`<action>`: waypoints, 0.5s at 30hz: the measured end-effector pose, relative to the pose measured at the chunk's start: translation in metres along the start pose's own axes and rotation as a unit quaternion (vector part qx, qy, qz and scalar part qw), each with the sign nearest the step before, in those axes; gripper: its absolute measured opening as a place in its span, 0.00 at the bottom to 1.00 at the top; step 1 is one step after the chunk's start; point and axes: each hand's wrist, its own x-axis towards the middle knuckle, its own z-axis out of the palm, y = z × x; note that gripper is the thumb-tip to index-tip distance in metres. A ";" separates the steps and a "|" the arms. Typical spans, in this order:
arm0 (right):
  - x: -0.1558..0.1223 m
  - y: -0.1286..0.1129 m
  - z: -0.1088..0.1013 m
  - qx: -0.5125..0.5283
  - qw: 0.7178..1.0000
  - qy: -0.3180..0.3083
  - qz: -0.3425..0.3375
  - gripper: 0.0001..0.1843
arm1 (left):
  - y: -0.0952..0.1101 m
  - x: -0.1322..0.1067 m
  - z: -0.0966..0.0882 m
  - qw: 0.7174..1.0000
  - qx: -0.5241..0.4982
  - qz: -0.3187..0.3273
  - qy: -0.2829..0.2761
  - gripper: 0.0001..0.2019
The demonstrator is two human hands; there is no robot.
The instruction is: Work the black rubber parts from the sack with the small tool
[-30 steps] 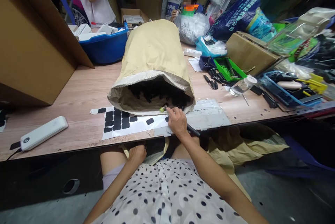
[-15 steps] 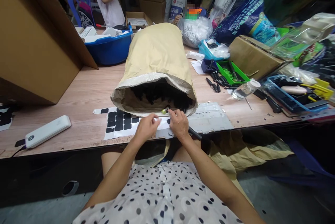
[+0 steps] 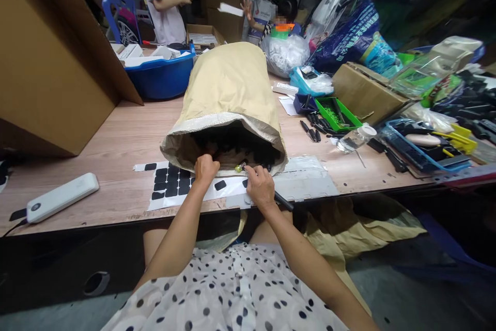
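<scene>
A big tan paper sack (image 3: 228, 78) lies on the table with its mouth towards me, dark black pieces (image 3: 225, 137) heaped inside. My left hand (image 3: 206, 170) reaches to the sack's lower lip, fingers curled; what they hold is hidden. Closed in front of the mouth, my right hand (image 3: 260, 185) grips a black stick-like tool (image 3: 284, 201), whose end sticks out below the palm. By its fingertips is a small shiny yellow-green and metal piece (image 3: 240, 167). Under both hands lies a white sheet of black rounded-square stickers (image 3: 170, 181); one loose-looking sticker (image 3: 220, 185) sits between the hands.
A white power bank (image 3: 62, 198) and a tall cardboard box (image 3: 54, 57) are at left. A blue basin (image 3: 163, 80) holds white boxes. To the right are a green tray (image 3: 337, 114), a clear jar (image 3: 356, 137) and a blue tray (image 3: 391, 140). Two people are beyond the table.
My left hand has moved forward and left, from beside the right hand to the sack's mouth. The right hand keeps its grip. A person behind has raised a hand, near a white object.
</scene>
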 end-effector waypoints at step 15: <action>0.001 0.004 0.003 0.002 1.000 -0.020 0.021 0.21 | -0.007 -0.065 0.009 0.982 -0.040 0.176 -0.058 0.10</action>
